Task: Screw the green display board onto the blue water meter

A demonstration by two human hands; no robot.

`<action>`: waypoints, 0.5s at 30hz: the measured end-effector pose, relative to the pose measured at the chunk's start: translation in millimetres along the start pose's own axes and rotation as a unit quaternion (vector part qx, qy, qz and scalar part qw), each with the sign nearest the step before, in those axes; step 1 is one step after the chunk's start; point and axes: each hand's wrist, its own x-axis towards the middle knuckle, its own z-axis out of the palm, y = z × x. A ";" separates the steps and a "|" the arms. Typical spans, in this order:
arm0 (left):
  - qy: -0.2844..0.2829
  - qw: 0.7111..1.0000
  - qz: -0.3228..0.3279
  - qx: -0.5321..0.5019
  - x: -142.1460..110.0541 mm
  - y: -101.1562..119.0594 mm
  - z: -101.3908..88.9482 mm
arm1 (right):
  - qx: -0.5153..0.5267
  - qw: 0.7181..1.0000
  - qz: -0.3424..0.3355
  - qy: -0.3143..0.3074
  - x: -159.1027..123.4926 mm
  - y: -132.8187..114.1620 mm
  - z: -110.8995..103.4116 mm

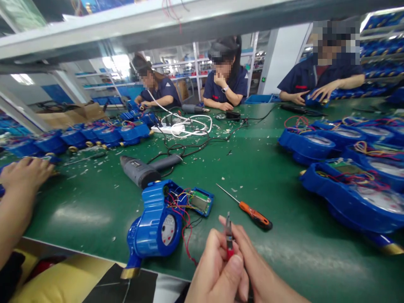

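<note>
Small pliers [229, 235] with a red handle and a slim metal nose point up between my hands near the front of the bench. My left hand [214, 269] has its fingers curled and its thumb over the handle. My right hand [255, 261] closes against the pliers from the other side, its fingers partly hidden. Left of them, a blue water meter [154, 227] lies tilted, its round dial facing right. From its opened housing, coloured wires run to a small circuit board with a display [200, 201]. An orange and black screwdriver [254, 214] lies just beyond my hands.
A grey heat gun [142, 170] lies behind the meter, its cable near a white power strip [167, 128]. Blue meters stand in rows at left [107, 134] and right [350, 189]. A co-worker's hand [27, 176] reaches in at left; several people sit opposite. A shelf beam [189, 21] crosses overhead.
</note>
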 end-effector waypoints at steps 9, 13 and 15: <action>0.223 0.568 0.353 0.709 -7.3 28.8 -55.3 | 0.058 0.975 0.206 0.057 -3.8 -14.1 -33.3; 0.183 0.537 0.266 0.780 2.9 24.0 -72.8 | -0.140 0.978 0.145 0.055 4.2 -18.2 -46.5; 0.174 0.552 0.231 0.782 5.3 16.8 -77.3 | -0.253 0.963 0.084 0.050 7.1 -17.8 -50.4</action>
